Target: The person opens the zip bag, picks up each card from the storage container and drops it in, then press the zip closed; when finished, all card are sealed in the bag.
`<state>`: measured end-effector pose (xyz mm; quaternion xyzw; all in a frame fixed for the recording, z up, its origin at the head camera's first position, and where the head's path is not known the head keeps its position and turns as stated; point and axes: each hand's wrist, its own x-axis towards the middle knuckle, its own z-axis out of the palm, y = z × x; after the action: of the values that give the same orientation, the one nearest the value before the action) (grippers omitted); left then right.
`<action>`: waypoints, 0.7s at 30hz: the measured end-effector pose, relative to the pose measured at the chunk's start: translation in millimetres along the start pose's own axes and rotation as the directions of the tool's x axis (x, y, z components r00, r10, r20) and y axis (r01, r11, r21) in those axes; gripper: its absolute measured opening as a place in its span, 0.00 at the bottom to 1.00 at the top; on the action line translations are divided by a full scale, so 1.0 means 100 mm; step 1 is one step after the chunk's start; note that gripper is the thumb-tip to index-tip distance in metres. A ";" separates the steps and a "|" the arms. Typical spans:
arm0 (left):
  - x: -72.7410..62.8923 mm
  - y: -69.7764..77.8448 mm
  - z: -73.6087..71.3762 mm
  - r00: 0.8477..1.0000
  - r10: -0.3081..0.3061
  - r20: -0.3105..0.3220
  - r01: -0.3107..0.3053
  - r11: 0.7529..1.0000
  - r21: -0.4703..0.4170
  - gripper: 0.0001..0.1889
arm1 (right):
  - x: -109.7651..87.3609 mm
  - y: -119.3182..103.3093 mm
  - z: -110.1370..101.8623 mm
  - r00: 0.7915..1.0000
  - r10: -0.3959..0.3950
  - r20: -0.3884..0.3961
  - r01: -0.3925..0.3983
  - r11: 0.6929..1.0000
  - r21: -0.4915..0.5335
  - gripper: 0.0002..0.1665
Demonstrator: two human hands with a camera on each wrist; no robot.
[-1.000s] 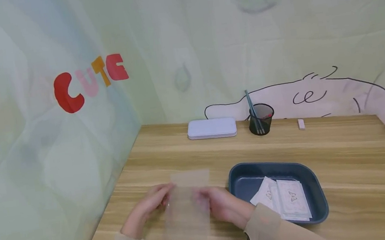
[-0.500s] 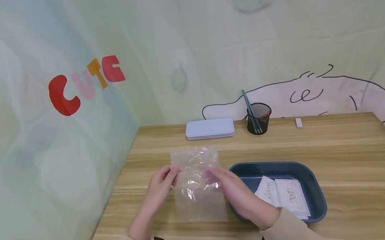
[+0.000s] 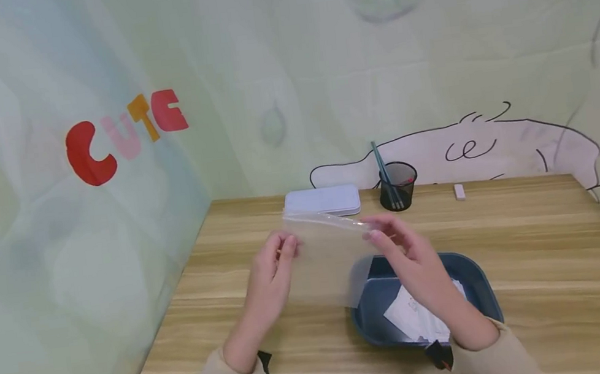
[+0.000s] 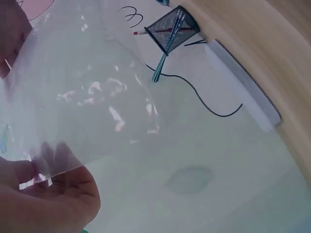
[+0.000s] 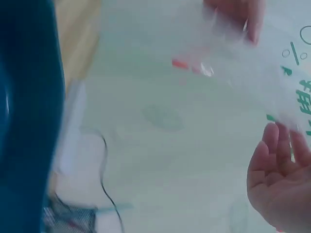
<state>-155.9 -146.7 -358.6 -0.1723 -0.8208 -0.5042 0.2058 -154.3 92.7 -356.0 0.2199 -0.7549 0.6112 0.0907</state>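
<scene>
A clear plastic zip bag, flat and tilted, is held up over the table with its seal strip along the top. My left hand pinches its left edge between thumb and fingers; the left wrist view shows the bag spread out from that hand. At the upper right corner, by the seal, my right hand pinches the bag with thumb and fingers. Below the right forearm, a dark blue tray holds white packets, partly hidden by that arm and hand.
At the back of the wooden table stand a pale flat case and a black mesh cup with blue-green sticks. A small white block lies to their right. Printed cloth walls the left and back.
Both hands have raised the bag and moved it to the right. The bag has tilted so its seal strip faces up, and my right hand has shifted to its upper corner.
</scene>
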 end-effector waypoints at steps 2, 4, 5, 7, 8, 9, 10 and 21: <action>0.03 -0.06 0.05 0.992 0.128 0.000 -0.127 0.987 0.100 0.08 | 0.00 -0.02 -0.08 0.995 -0.099 -0.013 0.097 0.988 -0.120 0.14; 0.08 -0.02 0.08 0.968 0.251 0.017 -0.249 0.951 0.183 0.09 | 0.00 -0.05 -0.14 0.984 -0.179 -0.018 0.170 0.958 -0.231 0.14; 0.11 0.00 0.09 0.953 0.301 0.026 -0.300 0.930 0.213 0.10 | 0.00 -0.06 -0.17 0.980 -0.201 -0.012 0.190 0.944 -0.270 0.13; 0.17 0.03 0.13 0.922 0.384 0.045 -0.382 0.887 0.259 0.11 | 0.00 -0.06 -0.21 0.976 -0.216 -0.003 0.203 0.923 -0.328 0.12; 0.19 0.04 0.15 0.910 0.410 0.053 -0.408 0.870 0.275 0.12 | 0.00 -0.05 -0.23 0.976 -0.216 0.004 0.204 0.916 -0.346 0.11; 0.21 0.05 0.16 0.901 0.431 0.057 -0.428 0.856 0.290 0.12 | -0.01 -0.04 -0.24 0.978 -0.210 0.009 0.199 0.911 -0.360 0.10; 0.23 0.05 0.18 0.893 0.447 0.059 -0.443 0.844 0.303 0.13 | -0.01 -0.02 -0.25 0.979 -0.204 0.018 0.196 0.906 -0.374 0.10; 0.34 0.06 0.31 0.894 0.445 0.051 -0.431 0.822 0.373 0.10 | -0.01 0.17 -0.23 0.991 -0.120 0.058 0.133 0.901 -0.414 0.08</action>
<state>-187.0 -113.9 -349.1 -0.3040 -0.8359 -0.2806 0.3607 -164.1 118.2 -366.2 0.2535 -0.8533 0.4254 0.1632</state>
